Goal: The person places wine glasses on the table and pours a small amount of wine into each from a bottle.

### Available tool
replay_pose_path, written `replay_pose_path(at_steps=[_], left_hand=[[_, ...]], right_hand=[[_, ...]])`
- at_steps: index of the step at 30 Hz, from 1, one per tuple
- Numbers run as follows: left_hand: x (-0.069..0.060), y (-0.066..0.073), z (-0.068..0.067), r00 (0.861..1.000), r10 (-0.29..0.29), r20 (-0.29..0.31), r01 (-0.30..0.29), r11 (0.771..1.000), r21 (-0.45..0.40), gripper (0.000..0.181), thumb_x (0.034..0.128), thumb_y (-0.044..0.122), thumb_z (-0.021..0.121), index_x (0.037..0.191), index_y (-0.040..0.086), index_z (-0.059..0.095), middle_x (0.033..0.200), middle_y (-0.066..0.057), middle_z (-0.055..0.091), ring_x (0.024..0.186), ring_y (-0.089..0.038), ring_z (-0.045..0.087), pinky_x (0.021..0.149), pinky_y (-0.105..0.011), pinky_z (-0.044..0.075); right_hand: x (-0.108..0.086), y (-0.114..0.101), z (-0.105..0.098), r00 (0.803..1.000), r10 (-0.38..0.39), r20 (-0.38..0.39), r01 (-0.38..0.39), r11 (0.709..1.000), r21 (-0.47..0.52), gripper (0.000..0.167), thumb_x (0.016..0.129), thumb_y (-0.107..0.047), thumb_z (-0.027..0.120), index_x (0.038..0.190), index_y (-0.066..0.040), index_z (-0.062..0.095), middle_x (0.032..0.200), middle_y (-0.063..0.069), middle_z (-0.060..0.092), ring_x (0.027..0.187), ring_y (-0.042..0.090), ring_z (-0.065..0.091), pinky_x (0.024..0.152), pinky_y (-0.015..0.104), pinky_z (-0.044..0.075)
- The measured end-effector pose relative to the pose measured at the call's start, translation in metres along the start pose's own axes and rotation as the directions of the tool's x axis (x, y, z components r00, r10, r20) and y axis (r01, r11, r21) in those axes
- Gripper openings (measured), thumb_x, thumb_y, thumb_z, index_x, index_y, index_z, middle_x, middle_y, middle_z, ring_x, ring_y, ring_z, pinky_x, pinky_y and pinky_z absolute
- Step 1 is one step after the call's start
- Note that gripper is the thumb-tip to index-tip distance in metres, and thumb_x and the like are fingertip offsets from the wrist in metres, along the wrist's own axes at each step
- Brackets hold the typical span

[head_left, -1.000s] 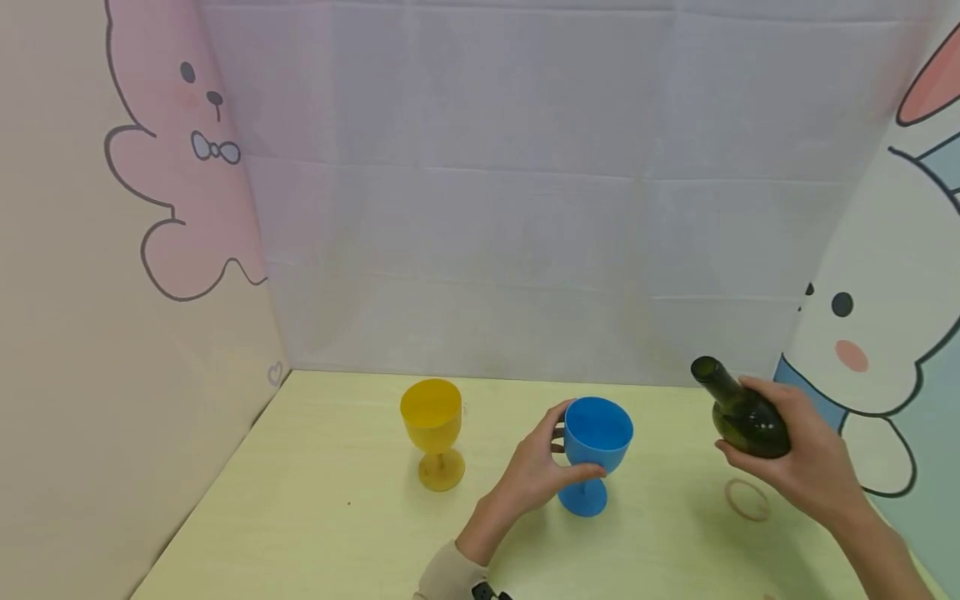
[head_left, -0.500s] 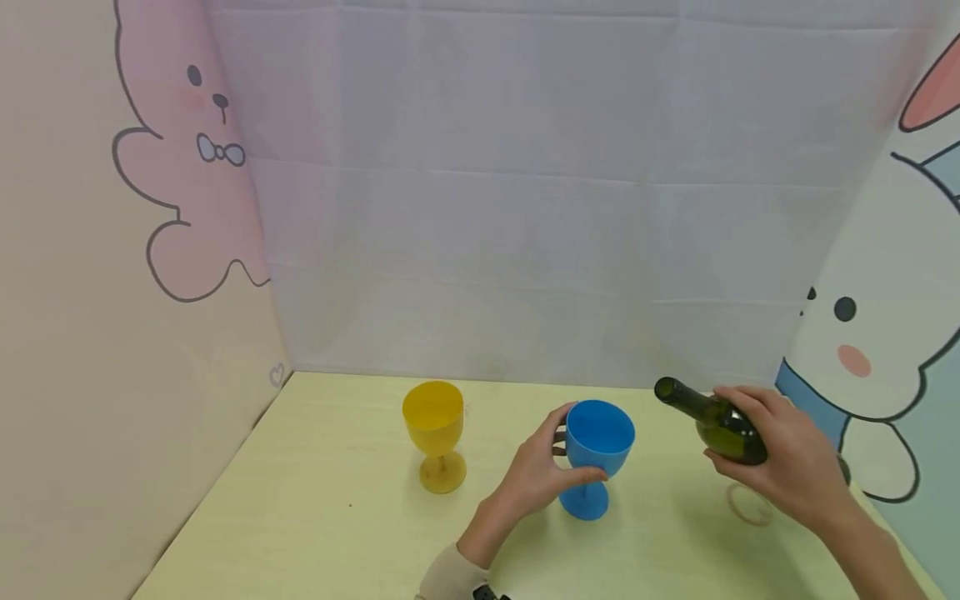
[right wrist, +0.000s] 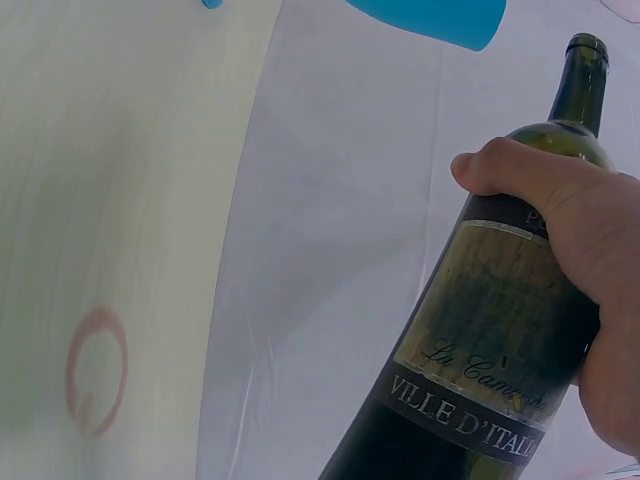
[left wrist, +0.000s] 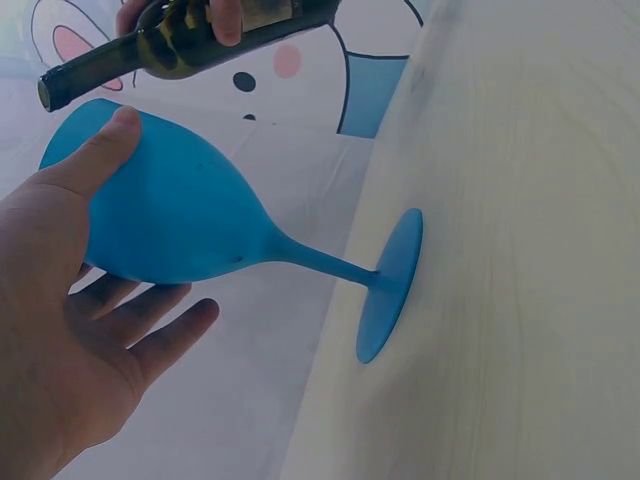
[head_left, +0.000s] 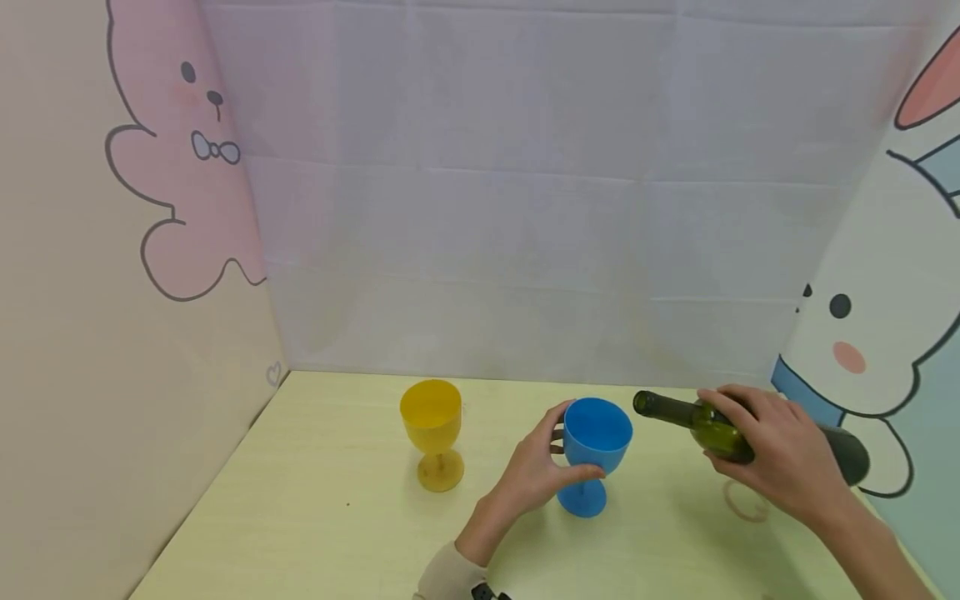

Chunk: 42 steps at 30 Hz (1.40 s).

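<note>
A blue goblet (head_left: 597,437) stands on the pale table, its foot (left wrist: 392,287) seeming to rest on the surface. My left hand (head_left: 537,467) holds its bowl from the left, thumb across the near side and fingers behind. To the right, my right hand (head_left: 783,454) grips a dark green wine bottle (right wrist: 470,350) around its shoulder and upper body. The bottle lies tipped almost level in the air. Its mouth (head_left: 642,402) points left, just beyond and slightly above the goblet's rim, apart from it. A yellow goblet (head_left: 432,417) stands upright left of the left hand.
The pale yellow table (head_left: 300,517) meets a white cloth backdrop (head_left: 465,208) at its far edge. Printed cartoon walls stand on the left and right. A reddish ring mark (right wrist: 97,370) stains the tabletop below the bottle.
My right hand has brought the bottle leftward and tipped it from steeply slanted to nearly level, its mouth now close to the blue goblet. My left hand and both goblets have stayed in place.
</note>
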<state>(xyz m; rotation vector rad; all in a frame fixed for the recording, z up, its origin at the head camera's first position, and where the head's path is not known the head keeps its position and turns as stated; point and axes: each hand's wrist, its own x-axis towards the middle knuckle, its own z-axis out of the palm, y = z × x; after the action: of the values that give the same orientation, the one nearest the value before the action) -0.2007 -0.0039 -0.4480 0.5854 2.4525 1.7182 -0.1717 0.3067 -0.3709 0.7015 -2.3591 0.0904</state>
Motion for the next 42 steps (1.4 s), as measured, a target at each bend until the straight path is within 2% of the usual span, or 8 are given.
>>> replay_pose_path(at_steps=[8,14,26,29,32,34,39,42], left_hand=[[-0.001,-0.001,0.000,1.000,-0.006,-0.001,0.006,1.000,0.015,0.084,0.0797,0.044,0.082,0.148,0.043,0.033,0.145,0.004,0.052,0.118,-0.022,0.061,0.091,-0.045,0.057],[0.000,-0.001,0.000,1.000,0.004,0.002,-0.004,1.000,-0.002,0.083,0.0807,0.045,0.080,0.148,0.044,0.032,0.145,0.004,0.051,0.119,-0.023,0.060,0.093,-0.050,0.055],[0.001,-0.002,0.000,1.000,0.017,0.005,-0.017,1.000,0.003,0.083,0.0808,0.045,0.080,0.148,0.045,0.032,0.145,0.005,0.052,0.119,-0.022,0.061,0.093,-0.049,0.055],[0.001,-0.002,0.001,1.000,0.015,0.004,-0.015,1.000,0.002,0.083,0.0804,0.046,0.080,0.148,0.045,0.032,0.145,0.005,0.052,0.119,-0.022,0.061,0.093,-0.050,0.055],[0.001,-0.002,0.000,1.000,0.017,0.003,-0.017,1.000,0.004,0.083,0.0804,0.046,0.081,0.148,0.045,0.032,0.145,0.005,0.052,0.119,-0.022,0.061,0.093,-0.049,0.055],[0.000,-0.002,0.000,1.000,0.019,0.001,-0.019,1.000,0.007,0.083,0.0805,0.045,0.081,0.148,0.044,0.032,0.145,0.005,0.052,0.119,-0.023,0.061,0.093,-0.049,0.055],[0.001,-0.003,0.000,1.000,0.016,0.002,-0.016,1.000,0.010,0.084,0.0805,0.044,0.081,0.148,0.044,0.032,0.145,0.004,0.052,0.120,-0.023,0.060,0.094,-0.049,0.055],[0.001,-0.003,0.000,1.000,0.011,0.003,-0.011,1.000,0.008,0.084,0.0805,0.044,0.081,0.148,0.044,0.032,0.145,0.004,0.052,0.120,-0.022,0.060,0.094,-0.048,0.056]], right_hand=[[0.001,-0.002,0.000,0.999,-0.027,0.030,0.028,0.999,-0.038,0.085,0.086,-0.078,0.016,0.133,-0.020,0.056,0.117,0.016,0.059,0.102,0.040,0.057,0.078,0.060,0.047],[0.002,-0.001,0.001,0.998,-0.060,0.037,0.062,0.997,-0.049,0.084,0.087,-0.077,0.016,0.133,-0.020,0.057,0.116,0.016,0.060,0.101,0.039,0.057,0.084,0.062,0.047],[0.002,0.003,0.002,0.993,-0.101,0.067,0.105,0.993,-0.051,0.086,0.086,-0.075,0.011,0.135,-0.021,0.056,0.117,0.015,0.060,0.101,0.038,0.058,0.084,0.058,0.046],[0.002,0.005,0.002,0.990,-0.121,0.073,0.125,0.991,-0.055,0.082,0.078,-0.080,0.057,0.136,-0.021,0.056,0.117,0.014,0.060,0.101,0.037,0.058,0.084,0.057,0.045],[0.002,0.005,0.003,0.987,-0.137,0.079,0.143,0.987,-0.069,0.095,0.052,-0.046,0.093,0.136,-0.021,0.055,0.118,0.013,0.061,0.101,0.035,0.058,0.084,0.056,0.046],[0.002,0.005,0.003,0.986,-0.146,0.078,0.152,0.985,-0.076,0.103,0.042,-0.029,0.095,0.136,-0.021,0.056,0.118,0.013,0.061,0.101,0.035,0.058,0.084,0.055,0.046],[0.002,0.007,0.004,0.984,-0.161,0.076,0.167,0.983,-0.078,0.101,0.044,-0.031,0.095,0.136,-0.021,0.056,0.117,0.014,0.061,0.100,0.035,0.058,0.083,0.055,0.047],[0.002,0.009,0.004,0.983,-0.165,0.078,0.170,0.983,-0.070,0.084,0.068,-0.064,0.081,0.136,-0.021,0.056,0.117,0.014,0.061,0.099,0.035,0.058,0.082,0.055,0.046]])
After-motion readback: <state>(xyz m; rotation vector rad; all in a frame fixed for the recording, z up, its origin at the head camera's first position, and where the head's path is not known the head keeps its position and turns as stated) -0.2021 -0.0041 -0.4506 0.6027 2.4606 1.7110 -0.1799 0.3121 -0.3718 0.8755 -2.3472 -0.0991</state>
